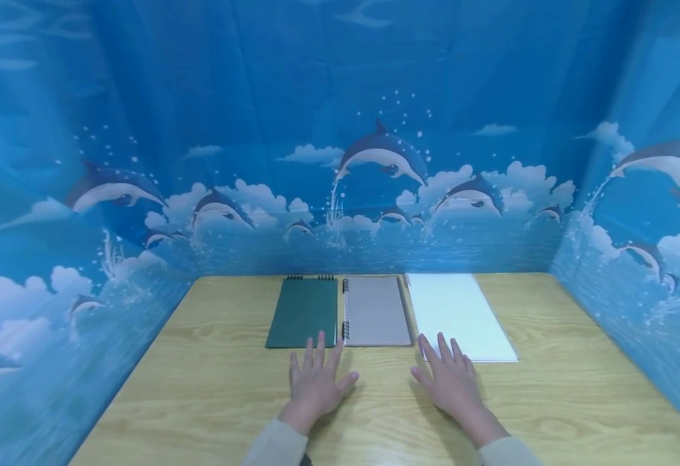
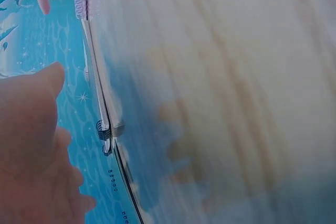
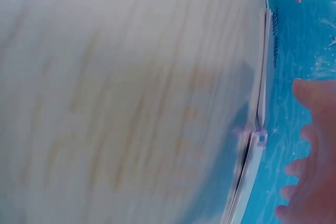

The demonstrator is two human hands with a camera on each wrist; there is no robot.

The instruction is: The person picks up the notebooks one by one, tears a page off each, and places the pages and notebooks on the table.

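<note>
Three spiral notebooks lie in a row at the back of the table. On the left is a dark green notebook (image 1: 303,312) with its coil at the top. The grey notebook (image 1: 377,310) in the middle has its coil along the left side. To the right, a white pad of paper (image 1: 456,314) shows a bare page. My left hand (image 1: 315,387) is spread just in front of the green notebook, fingertips near its lower edge. My right hand (image 1: 449,382), fingers spread too, overlaps the white pad's lower left corner in the head view. Neither hand holds anything.
The light wood table (image 1: 212,401) extends in front of and beside the notebooks. Blue sheeting (image 1: 270,97) printed with dolphins and clouds rises behind the table and along both sides. Pale sleeves (image 1: 278,443) cover both forearms.
</note>
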